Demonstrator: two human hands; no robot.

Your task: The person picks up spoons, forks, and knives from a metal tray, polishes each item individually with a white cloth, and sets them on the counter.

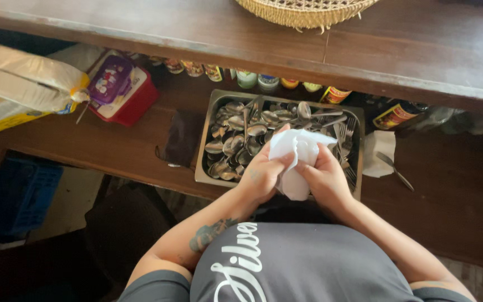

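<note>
Wooden counter [420, 50] spans the top of the view from 10 to 2 o'clock; a woven basket [306, 10] sits on it at 12 o'clock. Lower wooden shelf [85, 145] runs beneath it across the middle. On that shelf, at centre, a rectangular metal tray [203, 151] holds spoons [236, 134] on its left and forks [346, 134] on its right. At 9 to 10 o'clock lie pale bags [18, 84], with a red box with a purple lid [121, 89] just beside them. A row of bottles [264, 81] stands behind the tray at 12 o'clock. A dark cloth [183, 137] lies touching the tray's left side. At 3 o'clock, a white napkin [378, 151] bears a single utensil [395, 170].

Left hand [264, 173] and right hand [325, 179] are both closed around a white cloth [297, 159], held bunched over the tray's near edge. Whether cutlery is inside the cloth cannot be determined.
</note>
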